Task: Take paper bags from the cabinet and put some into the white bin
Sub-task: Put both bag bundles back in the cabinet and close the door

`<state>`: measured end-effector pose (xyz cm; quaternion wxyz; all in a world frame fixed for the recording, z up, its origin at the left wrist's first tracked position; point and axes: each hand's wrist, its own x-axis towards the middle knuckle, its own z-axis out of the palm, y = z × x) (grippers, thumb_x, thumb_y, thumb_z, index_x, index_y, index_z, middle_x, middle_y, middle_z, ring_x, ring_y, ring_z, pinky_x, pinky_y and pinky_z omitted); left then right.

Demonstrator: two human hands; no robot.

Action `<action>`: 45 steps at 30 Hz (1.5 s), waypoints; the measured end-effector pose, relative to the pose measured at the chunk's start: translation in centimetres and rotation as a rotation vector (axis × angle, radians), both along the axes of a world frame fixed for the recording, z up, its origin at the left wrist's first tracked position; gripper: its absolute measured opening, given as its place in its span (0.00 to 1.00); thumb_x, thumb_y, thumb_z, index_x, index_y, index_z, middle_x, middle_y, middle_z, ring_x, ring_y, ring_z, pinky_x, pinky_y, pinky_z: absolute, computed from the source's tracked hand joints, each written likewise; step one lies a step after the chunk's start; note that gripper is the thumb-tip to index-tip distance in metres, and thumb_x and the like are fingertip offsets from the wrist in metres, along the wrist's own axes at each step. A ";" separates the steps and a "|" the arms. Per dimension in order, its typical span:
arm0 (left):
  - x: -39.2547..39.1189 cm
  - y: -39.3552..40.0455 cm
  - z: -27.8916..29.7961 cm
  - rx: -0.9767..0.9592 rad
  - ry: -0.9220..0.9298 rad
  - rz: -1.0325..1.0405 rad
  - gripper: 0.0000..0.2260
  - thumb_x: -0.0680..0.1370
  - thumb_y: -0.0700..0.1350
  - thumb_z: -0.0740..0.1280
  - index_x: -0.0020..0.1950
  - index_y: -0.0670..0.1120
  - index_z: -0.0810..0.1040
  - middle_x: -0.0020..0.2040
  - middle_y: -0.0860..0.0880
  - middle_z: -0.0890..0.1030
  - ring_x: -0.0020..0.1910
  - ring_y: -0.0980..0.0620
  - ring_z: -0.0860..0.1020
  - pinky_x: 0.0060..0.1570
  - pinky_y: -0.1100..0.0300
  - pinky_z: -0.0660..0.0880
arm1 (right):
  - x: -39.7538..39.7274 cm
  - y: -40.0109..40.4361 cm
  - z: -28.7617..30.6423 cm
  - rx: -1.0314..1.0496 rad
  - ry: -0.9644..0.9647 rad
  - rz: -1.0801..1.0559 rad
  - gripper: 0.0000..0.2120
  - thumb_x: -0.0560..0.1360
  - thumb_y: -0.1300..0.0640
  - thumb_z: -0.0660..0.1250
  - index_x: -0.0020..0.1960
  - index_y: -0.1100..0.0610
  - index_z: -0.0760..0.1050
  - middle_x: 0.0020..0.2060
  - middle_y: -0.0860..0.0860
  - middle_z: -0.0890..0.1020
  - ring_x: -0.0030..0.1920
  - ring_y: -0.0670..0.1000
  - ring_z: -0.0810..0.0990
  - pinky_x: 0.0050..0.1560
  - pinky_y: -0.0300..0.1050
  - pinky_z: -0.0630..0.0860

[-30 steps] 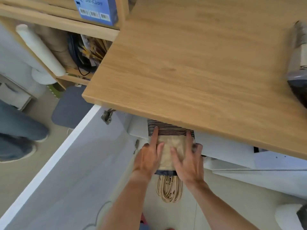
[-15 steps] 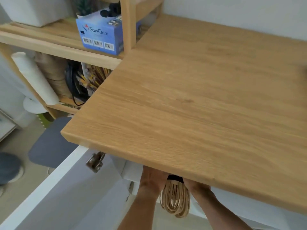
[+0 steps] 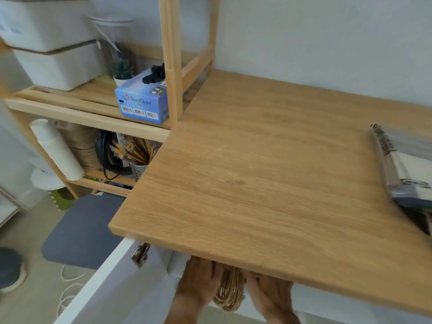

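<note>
Fetch step: both hands (image 3: 233, 286) under the desk (image 3: 268, 183) front edge, holding bundled paper bags (image 3: 230, 292); next, draw them clear.

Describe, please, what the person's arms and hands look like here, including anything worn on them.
Both the left hand and the right hand are bare: no gloves, and no rings or watch that I can make out. The little of the forearms that shows is bare too, with no sleeves in view. The fingertips are hidden under the wooden countertop.
</note>
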<state>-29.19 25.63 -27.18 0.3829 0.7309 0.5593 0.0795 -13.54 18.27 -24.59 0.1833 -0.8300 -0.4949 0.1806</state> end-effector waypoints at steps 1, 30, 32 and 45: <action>-0.2 -0.5 0.9 -0.034 -0.029 -0.017 0.24 0.82 0.59 0.52 0.77 0.54 0.59 0.73 0.51 0.68 0.71 0.51 0.68 0.70 0.55 0.64 | 0.1 -0.6 0.2 -0.059 -0.006 0.007 0.33 0.76 0.31 0.51 0.77 0.44 0.58 0.73 0.45 0.64 0.77 0.52 0.56 0.76 0.53 0.46; -0.3 -9.8 16.3 0.421 0.509 -0.224 0.37 0.74 0.59 0.32 0.77 0.45 0.58 0.78 0.44 0.62 0.77 0.44 0.59 0.75 0.47 0.55 | -0.4 -10.3 13.8 -0.134 -0.255 0.191 0.40 0.74 0.33 0.39 0.80 0.52 0.52 0.77 0.55 0.60 0.78 0.57 0.55 0.77 0.60 0.49; -1.1 -11.7 18.4 0.419 0.483 -0.243 0.35 0.77 0.58 0.35 0.74 0.45 0.65 0.74 0.44 0.69 0.72 0.45 0.67 0.71 0.48 0.64 | -1.1 -12.0 16.1 -0.129 -0.239 0.179 0.37 0.77 0.34 0.42 0.79 0.53 0.52 0.76 0.55 0.63 0.76 0.57 0.58 0.77 0.58 0.53; 2.0 -18.3 32.0 0.585 0.334 -0.166 0.26 0.79 0.54 0.51 0.69 0.40 0.72 0.67 0.38 0.76 0.60 0.39 0.78 0.55 0.46 0.78 | 4.6 -16.8 31.2 0.038 -0.396 0.027 0.31 0.80 0.37 0.52 0.75 0.55 0.62 0.74 0.60 0.63 0.74 0.61 0.62 0.74 0.61 0.57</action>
